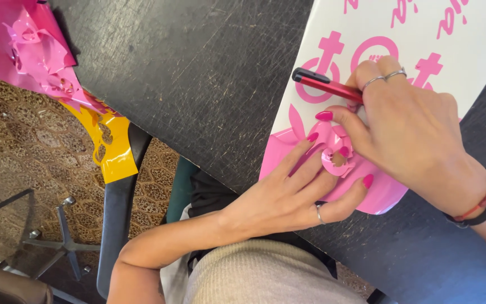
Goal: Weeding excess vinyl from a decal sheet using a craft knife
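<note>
The right hand is gripping a red pen tool pointing toward ten o'clock, while the flat, open left hand is pressing the pink vinyl just below, at six o'clock.

A black tabletop, scuffed with many fine pale scratches, fills most of the view and catches soft, even light. Below its edge lies a brown carpet with an ornate lattice pattern. A chair with a dark, glossy frame stands close beside the table, and the metal star base of another chair rests on the carpet. A brown padded seat edge shows at the lower left corner.
</note>
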